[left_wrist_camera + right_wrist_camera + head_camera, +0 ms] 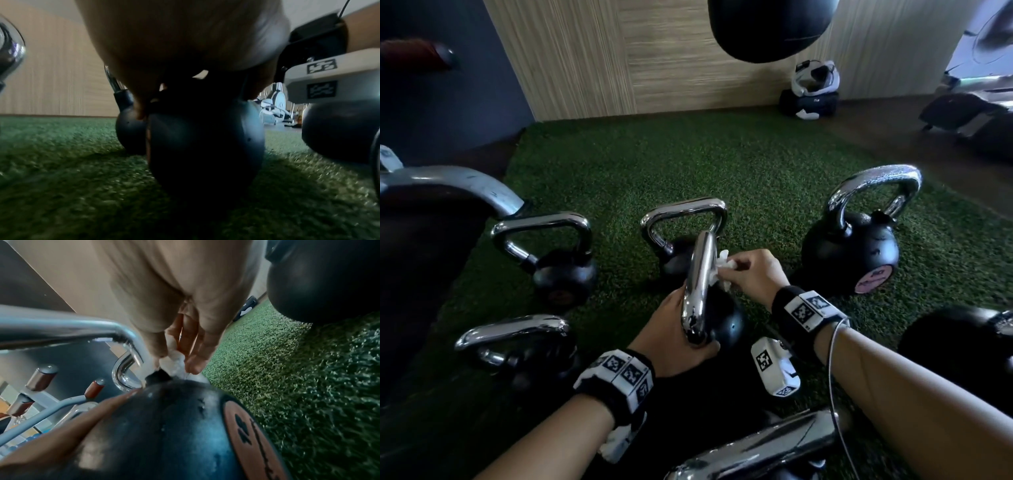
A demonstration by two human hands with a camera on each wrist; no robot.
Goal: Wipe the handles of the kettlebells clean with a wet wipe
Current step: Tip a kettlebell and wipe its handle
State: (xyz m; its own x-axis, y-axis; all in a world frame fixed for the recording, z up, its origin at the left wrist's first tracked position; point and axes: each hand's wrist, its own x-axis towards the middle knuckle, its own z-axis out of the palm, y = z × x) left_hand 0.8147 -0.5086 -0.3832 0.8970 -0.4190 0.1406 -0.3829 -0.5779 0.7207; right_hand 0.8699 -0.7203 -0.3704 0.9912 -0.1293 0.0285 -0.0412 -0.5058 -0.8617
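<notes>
A small black kettlebell (726, 322) with a chrome handle (700, 284) is tilted on the green turf. My left hand (674, 335) grips the near leg of that handle, where it joins the ball. My right hand (748, 274) pinches a crumpled white wet wipe (722, 262) against the far side of the handle. In the right wrist view the wet wipe (174, 363) is squeezed between thumb and fingers where the handle meets the kettlebell's ball (168, 426). The left wrist view shows the kettlebell's ball (205, 146) under my palm.
Several other kettlebells stand around on the turf: one at left (561, 270), one behind (681, 222), a larger one at right (856, 246), one at near left (517, 346). A dark punching bag (770, 27) hangs ahead. A rack (431, 219) edges the left side.
</notes>
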